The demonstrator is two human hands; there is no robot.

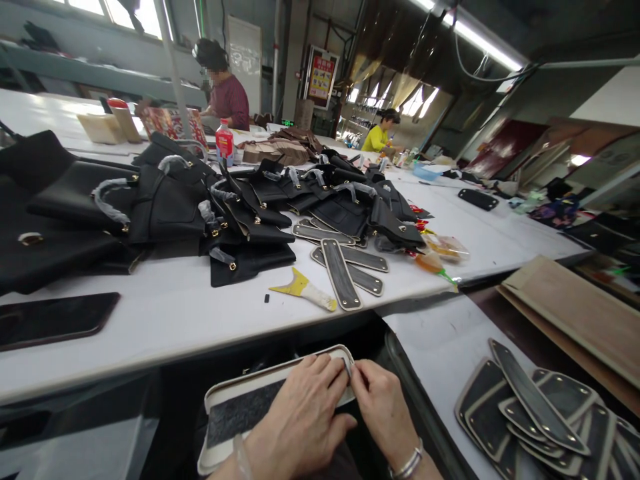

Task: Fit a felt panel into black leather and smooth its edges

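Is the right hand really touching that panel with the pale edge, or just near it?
Touching. The head view shows the right hand gripping the panel at its far right corner, with no gap.

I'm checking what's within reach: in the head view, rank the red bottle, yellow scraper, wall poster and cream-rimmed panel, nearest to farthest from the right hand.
1. Cream-rimmed panel: touching the right hand.
2. Yellow scraper: near table edge.
3. Red bottle: farther back, left.
4. Wall poster: background.
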